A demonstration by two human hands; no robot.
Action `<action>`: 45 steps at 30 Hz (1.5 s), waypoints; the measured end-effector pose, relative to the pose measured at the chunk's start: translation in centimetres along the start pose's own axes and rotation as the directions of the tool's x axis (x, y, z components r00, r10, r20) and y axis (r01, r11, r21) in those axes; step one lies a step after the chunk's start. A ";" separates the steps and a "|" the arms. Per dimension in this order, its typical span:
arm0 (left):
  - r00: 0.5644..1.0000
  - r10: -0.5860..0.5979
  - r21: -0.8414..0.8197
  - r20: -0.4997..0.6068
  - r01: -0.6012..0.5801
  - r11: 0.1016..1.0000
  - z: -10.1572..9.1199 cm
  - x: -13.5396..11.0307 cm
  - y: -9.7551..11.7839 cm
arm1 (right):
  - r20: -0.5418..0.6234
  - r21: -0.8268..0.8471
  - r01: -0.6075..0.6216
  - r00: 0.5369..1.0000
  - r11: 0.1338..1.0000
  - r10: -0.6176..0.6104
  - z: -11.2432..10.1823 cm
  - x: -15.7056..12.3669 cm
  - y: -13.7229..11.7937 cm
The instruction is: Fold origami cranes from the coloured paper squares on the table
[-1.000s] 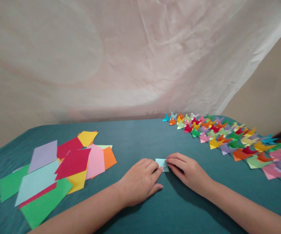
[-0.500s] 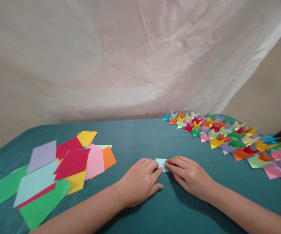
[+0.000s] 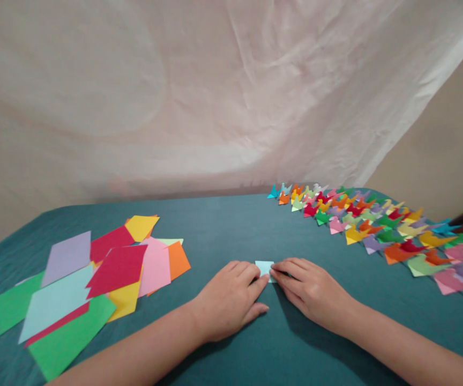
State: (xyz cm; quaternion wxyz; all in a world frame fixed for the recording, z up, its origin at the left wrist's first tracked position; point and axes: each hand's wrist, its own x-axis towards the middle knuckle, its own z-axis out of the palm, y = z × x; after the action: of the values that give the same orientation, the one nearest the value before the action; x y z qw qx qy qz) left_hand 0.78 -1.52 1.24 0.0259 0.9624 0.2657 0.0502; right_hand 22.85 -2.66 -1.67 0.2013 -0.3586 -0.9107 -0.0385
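A small piece of light blue paper (image 3: 264, 266) lies on the teal cloth between my hands, partly covered by fingers. My left hand (image 3: 231, 300) rests on its left side, fingers curled and pressing it down, with the thumb lower on the cloth. The fingers of my right hand (image 3: 312, 292) are pressed together on the paper's right edge. Its folds are too small and too hidden to make out.
Loose coloured paper sheets (image 3: 119, 271) overlap in a spread on the left. Rows of folded paper birds (image 3: 372, 244) stand along the right side of the teal-covered table (image 3: 215, 225). A pale cloth (image 3: 199, 107) hangs behind it.
Hardly anything differs. Both hands stay on the light blue paper, and the whole view has shifted very slightly.
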 end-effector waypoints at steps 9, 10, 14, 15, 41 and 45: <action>1.000 -0.013 -0.012 0.004 0.013 1.000 0.2 -0.1 0.0 | -0.020 -0.027 0.019 1.000 0.999 -0.020 0.0 0.1 0.0; 1.000 -0.013 -0.010 0.002 0.013 1.000 0.2 -0.1 0.0 | -0.022 -0.027 0.019 1.000 0.999 -0.020 0.0 0.1 0.0; 1.000 -0.009 0.001 0.003 0.009 1.000 0.1 -0.1 0.0 | -0.027 -0.024 0.011 1.000 1.000 -0.012 -0.1 0.2 -0.2; 1.000 -0.008 0.002 0.002 0.008 1.000 0.1 -0.1 0.0 | -0.030 -0.023 0.010 0.999 1.000 -0.011 -0.1 0.2 -0.2; 1.000 -0.008 -0.005 -0.008 0.008 1.000 -0.1 0.1 -0.1 | -0.022 0.017 -0.045 0.999 0.999 0.046 -0.4 0.4 -0.5; 1.000 -0.005 -0.005 -0.009 0.005 1.000 -0.2 0.1 -0.1 | -0.025 0.018 -0.050 0.998 0.999 0.050 -0.4 0.4 -0.5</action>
State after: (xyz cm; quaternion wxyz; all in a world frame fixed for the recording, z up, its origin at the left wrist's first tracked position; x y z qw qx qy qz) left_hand 0.79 -1.35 1.46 0.0273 0.9614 0.2681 0.0553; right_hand 22.35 -2.85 -1.09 0.2170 -0.3792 -0.8990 -0.0303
